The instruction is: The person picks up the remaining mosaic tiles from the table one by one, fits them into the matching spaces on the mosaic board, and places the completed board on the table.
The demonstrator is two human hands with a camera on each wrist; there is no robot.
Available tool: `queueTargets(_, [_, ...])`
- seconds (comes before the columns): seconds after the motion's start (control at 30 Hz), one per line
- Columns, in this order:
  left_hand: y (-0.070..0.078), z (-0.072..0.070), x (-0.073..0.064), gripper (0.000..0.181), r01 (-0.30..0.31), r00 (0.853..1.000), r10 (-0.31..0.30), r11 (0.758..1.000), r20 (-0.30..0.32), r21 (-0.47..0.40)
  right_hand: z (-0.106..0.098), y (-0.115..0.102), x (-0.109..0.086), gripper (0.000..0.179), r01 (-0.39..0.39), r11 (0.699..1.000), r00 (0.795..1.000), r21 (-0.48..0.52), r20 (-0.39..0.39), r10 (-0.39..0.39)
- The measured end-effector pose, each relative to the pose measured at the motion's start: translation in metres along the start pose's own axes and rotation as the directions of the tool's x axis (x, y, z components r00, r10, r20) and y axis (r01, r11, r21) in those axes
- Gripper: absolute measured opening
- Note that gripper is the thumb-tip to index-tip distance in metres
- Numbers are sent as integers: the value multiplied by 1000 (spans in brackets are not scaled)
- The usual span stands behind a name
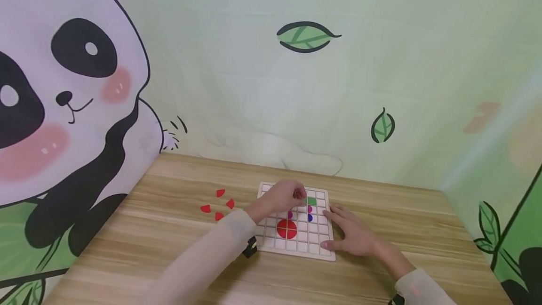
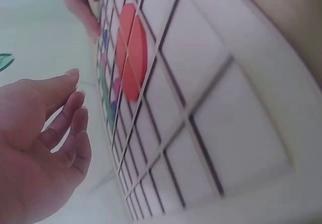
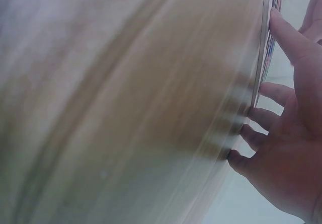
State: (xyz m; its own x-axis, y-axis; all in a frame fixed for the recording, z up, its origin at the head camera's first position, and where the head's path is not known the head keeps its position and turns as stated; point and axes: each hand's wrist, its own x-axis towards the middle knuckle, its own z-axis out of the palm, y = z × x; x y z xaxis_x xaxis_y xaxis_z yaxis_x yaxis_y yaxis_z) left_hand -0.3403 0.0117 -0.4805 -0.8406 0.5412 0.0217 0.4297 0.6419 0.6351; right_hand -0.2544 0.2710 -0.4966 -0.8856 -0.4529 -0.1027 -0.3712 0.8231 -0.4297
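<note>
A white gridded board (image 1: 315,249) lies on the table, with a red disc made of quarter pieces (image 1: 286,228) on it. Beyond the disc sit a green piece (image 1: 312,201), magenta pieces (image 1: 310,209) and a blue piece (image 1: 310,218). My left hand (image 1: 284,195) hovers over the board's far part, thumb and forefinger drawn together beside the green piece. In the left wrist view the left hand's fingers (image 2: 75,100) are curled; I cannot tell whether a small piece is pinched. With spread fingers, my right hand (image 1: 354,233) rests along the board's right edge, thumb on its near corner.
Several loose red quarter pieces (image 1: 205,209) lie on the wooden table (image 1: 178,248) left of the board. Behind the table hangs a pale green backdrop (image 1: 237,84) with a printed panda (image 1: 84,84) and leaves. Both forearms reach in from the near side.
</note>
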Motion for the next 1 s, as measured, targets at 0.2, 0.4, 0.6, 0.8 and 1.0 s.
queueTargets(0.2, [-13,-18,-15,21,-43,998,44,999,-37,15,-1,-1,0,97,-4,1000,1000,-6,2,4])
queueTargets(0.4, [-36,-35,-37,21,-31,996,32,999,-88,14,1,0,0,98,-1,1000,1000,-18,-2,1])
queueTargets(0.6, [-63,-59,-63,23,26,991,-26,1000,-131,-1,2,-1,0,98,4,1000,1000,-16,-4,-4])
queueTargets(0.8, [-91,-83,-87,25,74,981,-70,997,-182,14,0,-4,0,97,12,1000,1000,-6,2,-12])
queueTargets(1.0, [-113,-97,-103,29,115,977,-98,990,-190,80,0,-4,-1,97,4,1000,1000,-3,-4,-4])
